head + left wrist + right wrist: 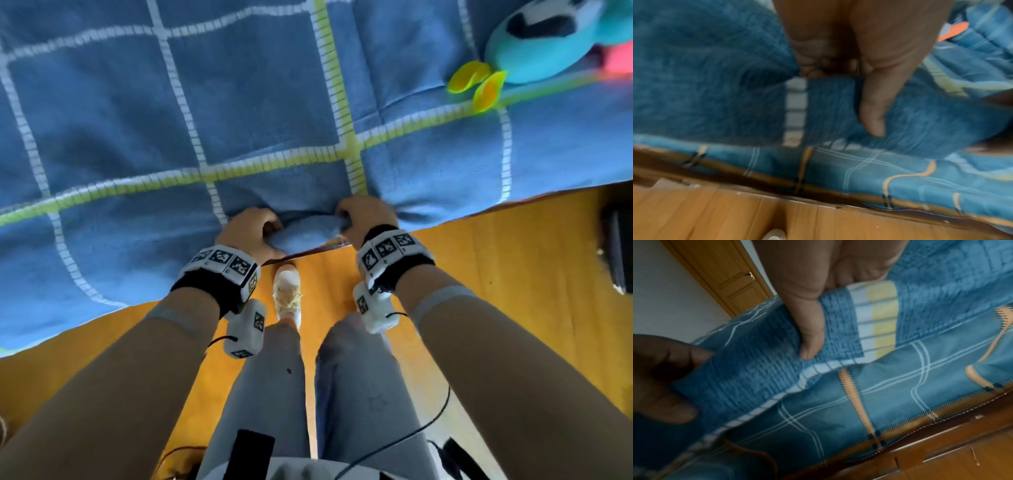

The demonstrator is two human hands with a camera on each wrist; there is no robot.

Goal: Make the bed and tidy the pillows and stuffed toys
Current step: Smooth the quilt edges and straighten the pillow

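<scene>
Head view: blue checked blanket (239, 102) spread over the bed, white and yellow-green grid lines across it, near edge hanging toward the wooden floor (479, 274). Left hand (251, 231) and right hand (364, 217) side by side at the blanket's near edge, each with fingers curled round a bunched fold of it, a short raised stretch of cloth between them. Teal stuffed toy (537, 44) with yellow feet lying on the blanket toward the bed's far right corner, well apart from both hands. White shoe (287, 291) on the floor just below the hands, grey trousers beneath.

Left wrist view, blurred: left hand (869, 65) clamped on the blanket (705, 81), thumb pressed flat on the cloth, fingers tucked behind. Patterned blue sheet (859, 170) under the blanket's edge, brown bed frame (756, 172) along it, floor below.

Right wrist view: right hand (812, 305) pinching the blanket (760, 369) at its white-trimmed edge, thumb on top. Left hand (659, 378) gripping the same edge at the picture's left. Patterned sheet (890, 394) beneath, wooden door (731, 277) behind the bed.
</scene>
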